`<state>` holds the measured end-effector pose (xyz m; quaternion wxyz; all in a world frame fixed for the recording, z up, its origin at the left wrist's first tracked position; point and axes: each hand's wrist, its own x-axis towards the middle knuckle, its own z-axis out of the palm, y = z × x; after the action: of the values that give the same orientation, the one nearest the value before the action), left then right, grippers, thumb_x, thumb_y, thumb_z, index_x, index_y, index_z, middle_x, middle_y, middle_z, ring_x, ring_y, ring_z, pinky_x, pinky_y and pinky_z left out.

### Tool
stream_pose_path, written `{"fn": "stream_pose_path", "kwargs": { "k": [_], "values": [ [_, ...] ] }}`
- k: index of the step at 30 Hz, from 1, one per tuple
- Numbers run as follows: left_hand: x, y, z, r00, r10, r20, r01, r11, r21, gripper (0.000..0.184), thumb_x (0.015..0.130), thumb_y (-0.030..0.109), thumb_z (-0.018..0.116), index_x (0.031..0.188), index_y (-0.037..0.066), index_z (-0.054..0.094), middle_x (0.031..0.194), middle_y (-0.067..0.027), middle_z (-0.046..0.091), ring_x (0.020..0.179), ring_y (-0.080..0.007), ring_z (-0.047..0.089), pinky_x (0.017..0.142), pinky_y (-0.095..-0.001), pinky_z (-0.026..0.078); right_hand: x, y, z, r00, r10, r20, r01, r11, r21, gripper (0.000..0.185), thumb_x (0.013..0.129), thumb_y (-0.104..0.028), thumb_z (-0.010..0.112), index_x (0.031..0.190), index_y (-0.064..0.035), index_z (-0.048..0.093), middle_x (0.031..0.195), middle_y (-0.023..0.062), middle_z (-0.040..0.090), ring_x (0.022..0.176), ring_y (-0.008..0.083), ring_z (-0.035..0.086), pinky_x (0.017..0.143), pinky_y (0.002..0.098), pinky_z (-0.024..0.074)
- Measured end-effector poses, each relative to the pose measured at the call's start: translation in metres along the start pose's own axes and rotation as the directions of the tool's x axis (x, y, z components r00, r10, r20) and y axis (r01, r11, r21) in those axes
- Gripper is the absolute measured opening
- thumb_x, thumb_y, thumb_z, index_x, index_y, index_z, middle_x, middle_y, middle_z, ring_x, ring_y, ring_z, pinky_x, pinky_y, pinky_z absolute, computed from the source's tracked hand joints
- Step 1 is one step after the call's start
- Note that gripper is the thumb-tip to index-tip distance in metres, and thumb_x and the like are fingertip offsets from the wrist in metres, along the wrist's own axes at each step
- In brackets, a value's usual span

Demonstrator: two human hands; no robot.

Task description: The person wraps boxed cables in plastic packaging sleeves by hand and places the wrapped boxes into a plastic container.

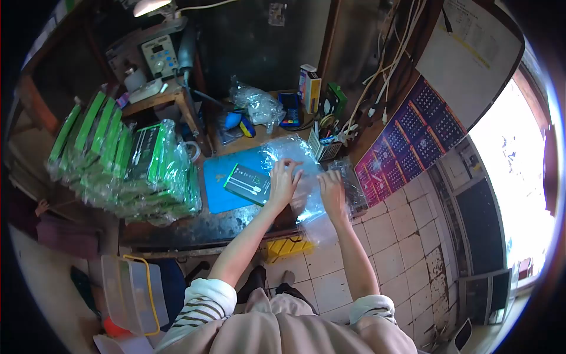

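Observation:
My left hand is over a pile of clear plastic bags, its fingers bent and pinching at the film. My right hand has its fingers closed on the right side of the same plastic. Left of my left hand lies a black-and-green cable box, printed with a white cable picture, flat and tilted on a blue mat. My left wrist is just beside the box's right end. The plastic spills over the table's front edge between my forearms.
Wrapped green-edged boxes are stacked high at the left. Behind stand crumpled plastic, a blue multimeter and a pen basket. A yellow crate is below the table edge; cables hang at right.

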<state>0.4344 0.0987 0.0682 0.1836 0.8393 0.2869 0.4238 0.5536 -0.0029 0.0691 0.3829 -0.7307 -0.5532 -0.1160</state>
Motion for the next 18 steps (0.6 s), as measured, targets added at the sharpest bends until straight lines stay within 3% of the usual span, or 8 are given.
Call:
{"fn": "stream_pose_path", "kwargs": {
  "k": [1,3,5,7,9,12,14,18],
  "values": [
    [-0.002,0.002,-0.002,1.000,-0.009,-0.016,0.009,1.000,0.014,0.019,0.076,0.015,0.061,0.092,0.008,0.058,0.090,-0.0089,0.049,0.087,-0.0255,0.047,0.076,-0.0378,0.037,0.007,-0.005,-0.006,1.000,-0.019,0.006,0.018,1.000,0.013,0.014,0.082,-0.013,0.051,0.075,-0.0014,0.055,0.081,0.0113,0.052,0.083,0.0287,0.050,0.071,0.0373,0.0410],
    [-0.004,0.002,-0.010,0.959,-0.211,-0.192,0.166,0.961,-0.223,0.024,0.078,0.016,0.060,0.096,0.003,0.051,0.092,-0.0117,0.048,0.087,-0.0263,0.046,0.078,-0.0387,0.037,0.021,-0.018,-0.014,0.995,0.097,-0.003,-0.095,0.984,0.148,0.014,0.083,-0.013,0.050,0.079,-0.0011,0.055,0.081,0.0137,0.051,0.078,0.0309,0.051,0.067,0.0395,0.0417],
    [-0.010,0.000,-0.021,0.935,-0.226,-0.274,0.191,0.970,-0.151,0.027,0.081,0.018,0.059,0.096,0.000,0.046,0.091,-0.0122,0.048,0.084,-0.0239,0.048,0.077,-0.0368,0.039,0.034,-0.029,-0.021,0.995,0.101,0.010,-0.100,0.966,0.240,0.013,0.084,-0.012,0.051,0.082,-0.0002,0.055,0.081,0.0153,0.051,0.074,0.0327,0.052,0.063,0.0400,0.0414],
    [-0.011,-0.005,-0.033,0.899,-0.434,-0.055,0.331,0.757,-0.563,0.029,0.081,0.022,0.060,0.096,0.001,0.045,0.091,-0.0107,0.050,0.082,-0.0199,0.051,0.076,-0.0327,0.041,0.046,-0.042,-0.025,0.991,0.129,-0.034,-0.109,0.930,0.351,0.011,0.084,-0.010,0.051,0.083,0.0006,0.055,0.080,0.0152,0.052,0.072,0.0328,0.053,0.063,0.0379,0.0414],
    [-0.008,-0.005,-0.051,0.894,-0.429,0.134,0.413,0.667,-0.620,0.037,0.081,0.025,0.061,0.104,0.002,0.045,0.097,-0.0104,0.056,0.090,-0.0168,0.055,0.076,-0.0300,0.044,0.056,-0.055,-0.022,0.993,0.095,-0.070,-0.058,0.909,0.413,0.011,0.084,-0.009,0.052,0.082,0.0011,0.054,0.077,0.0137,0.052,0.070,0.0298,0.053,0.062,0.0351,0.0414],
    [-0.005,-0.003,-0.072,0.921,-0.366,0.132,0.362,0.684,-0.633,0.038,0.081,0.020,0.062,0.110,0.003,0.046,0.099,-0.0097,0.056,0.088,-0.0143,0.056,0.074,-0.0272,0.046,0.069,-0.076,-0.019,0.985,0.114,-0.126,-0.041,0.881,0.471,0.011,0.083,-0.010,0.054,0.081,0.0010,0.054,0.074,0.0116,0.052,0.066,0.0229,0.052,0.060,0.0321,0.0408],
    [-0.003,-0.005,-0.089,0.884,-0.274,0.379,0.466,0.441,-0.767,0.036,0.081,0.015,0.062,0.112,0.004,0.048,0.096,-0.0075,0.058,0.083,-0.0110,0.057,0.069,-0.0238,0.047,0.076,-0.091,-0.019,0.987,0.110,-0.119,-0.040,0.878,0.478,0.011,0.083,-0.010,0.054,0.081,0.0007,0.055,0.074,0.0116,0.052,0.066,0.0228,0.052,0.060,0.0318,0.0408],
    [-0.006,-0.012,-0.127,0.876,-0.226,0.427,0.471,0.592,-0.654,0.022,0.081,0.013,0.062,0.098,0.000,0.058,0.082,-0.0039,0.061,0.073,-0.0079,0.057,0.066,-0.0212,0.046,0.086,-0.114,-0.004,0.992,0.075,-0.097,-0.017,0.870,0.494,0.011,0.082,-0.010,0.055,0.081,0.0001,0.056,0.075,0.0104,0.052,0.065,0.0216,0.051,0.059,0.0309,0.0411]
  ]
}}
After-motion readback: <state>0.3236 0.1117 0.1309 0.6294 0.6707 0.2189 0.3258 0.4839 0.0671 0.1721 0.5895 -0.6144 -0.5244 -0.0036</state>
